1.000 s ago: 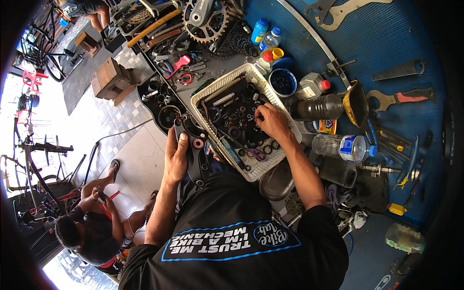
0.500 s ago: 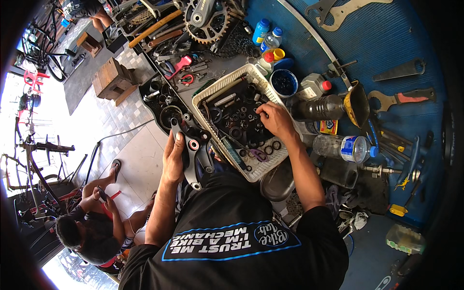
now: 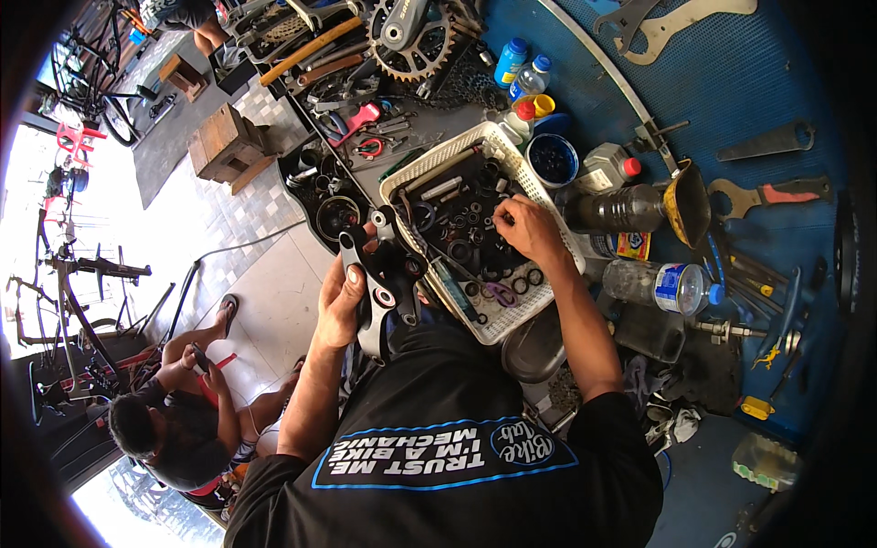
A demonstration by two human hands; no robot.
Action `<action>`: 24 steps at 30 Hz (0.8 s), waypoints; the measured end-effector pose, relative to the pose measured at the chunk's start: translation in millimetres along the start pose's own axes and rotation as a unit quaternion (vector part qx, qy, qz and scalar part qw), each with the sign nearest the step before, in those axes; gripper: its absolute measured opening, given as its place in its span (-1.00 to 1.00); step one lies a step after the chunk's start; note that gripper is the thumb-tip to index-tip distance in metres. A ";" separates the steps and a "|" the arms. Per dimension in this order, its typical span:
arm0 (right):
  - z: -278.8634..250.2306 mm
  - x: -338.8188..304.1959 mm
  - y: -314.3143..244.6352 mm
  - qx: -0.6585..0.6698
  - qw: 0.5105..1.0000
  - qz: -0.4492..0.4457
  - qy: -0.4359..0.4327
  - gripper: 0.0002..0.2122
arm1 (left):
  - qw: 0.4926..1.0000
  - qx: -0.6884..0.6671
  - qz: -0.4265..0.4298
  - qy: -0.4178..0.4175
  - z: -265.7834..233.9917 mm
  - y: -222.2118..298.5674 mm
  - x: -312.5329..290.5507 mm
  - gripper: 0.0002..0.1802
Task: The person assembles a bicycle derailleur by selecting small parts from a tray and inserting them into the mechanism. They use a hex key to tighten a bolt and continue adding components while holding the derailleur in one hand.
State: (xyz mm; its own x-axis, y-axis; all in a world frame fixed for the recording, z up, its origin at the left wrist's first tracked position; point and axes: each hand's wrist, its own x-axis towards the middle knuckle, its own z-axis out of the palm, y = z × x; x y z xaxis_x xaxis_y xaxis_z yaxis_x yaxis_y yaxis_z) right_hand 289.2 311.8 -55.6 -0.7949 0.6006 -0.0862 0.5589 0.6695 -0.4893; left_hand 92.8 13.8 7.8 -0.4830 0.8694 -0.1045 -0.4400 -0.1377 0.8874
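My left hand (image 3: 341,300) is wrapped round a black bicycle suspension linkage (image 3: 380,300) with round bearing holes at its ends. It is held beside the near left side of a cream plastic basket (image 3: 508,320). My right hand (image 3: 530,228) is inside the basket, its fingers curled down among loose bearings, rings and spacers (image 3: 464,228). Its fingertips are bunched together, and whatever may be between them is hidden. Black rings (image 3: 527,279) and a purple-handled tool (image 3: 500,293) lie at the basket's near end.
Right of the basket stand a blue-rimmed tub (image 3: 552,160), a grey bottle with a red cap (image 3: 610,169) and a clear bottle (image 3: 662,286). A chainring with crank (image 3: 408,41) lies at the far side. A person (image 3: 183,420) sits on the left, holding a phone.
The linkage has been turned in my left hand, its lower end swinging up and right. My right hand stays in the basket with its fingers more curled. The whole view has shifted slightly.
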 end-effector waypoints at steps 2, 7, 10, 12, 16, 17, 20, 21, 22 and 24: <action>3.3 0.2 0.7 0.016 1.000 -0.004 -0.009 -0.85 | 1.000 0.013 -0.006 0.011 -0.9 -2.3 0.5 -0.12; 6.3 -0.7 -0.2 0.038 0.999 0.006 -0.019 -0.82 | 0.999 0.012 -0.028 0.020 4.9 0.8 1.1 -0.11; 7.3 -0.7 0.1 0.047 0.998 0.018 -0.022 -0.83 | 0.999 0.023 -0.029 0.019 2.3 -0.2 1.0 -0.13; 7.7 -0.5 0.1 0.050 0.998 0.022 -0.023 -0.83 | 0.999 0.025 -0.020 0.030 3.1 -1.6 0.4 -0.13; 8.0 -2.3 -0.3 0.061 0.998 0.020 -0.006 -0.82 | 0.997 0.052 0.005 0.053 6.4 -3.2 0.7 -0.13; 8.4 -2.7 -0.3 0.065 0.998 0.019 0.002 -0.82 | 0.998 0.033 0.000 0.048 6.1 -3.7 0.8 -0.13; 8.9 -4.7 -2.6 0.117 0.993 0.013 0.029 -0.83 | 0.999 -0.017 -0.012 0.041 5.9 -4.4 0.9 -0.13; 8.9 -5.5 -4.8 0.141 0.989 0.011 0.039 -0.83 | 0.999 -0.029 -0.011 0.043 8.1 -4.0 0.6 -0.14; 0.7 -7.3 -19.2 0.191 0.981 0.004 0.043 -0.85 | 0.998 -0.042 -0.010 0.048 10.1 -3.9 -0.2 -0.15; -20.0 -20.3 -56.4 0.289 0.956 -0.007 0.053 -0.88 | 0.998 -0.048 0.001 0.035 14.5 -0.1 -0.8 -0.18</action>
State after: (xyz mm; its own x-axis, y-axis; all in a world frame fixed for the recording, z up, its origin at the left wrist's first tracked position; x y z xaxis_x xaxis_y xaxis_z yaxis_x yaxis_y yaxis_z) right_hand 278.6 270.6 -8.9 -0.7554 0.6552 -0.0020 0.2993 0.3424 -0.8906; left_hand 104.2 19.9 14.3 -0.5342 0.8342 -0.1370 -0.5074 -0.1868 0.8412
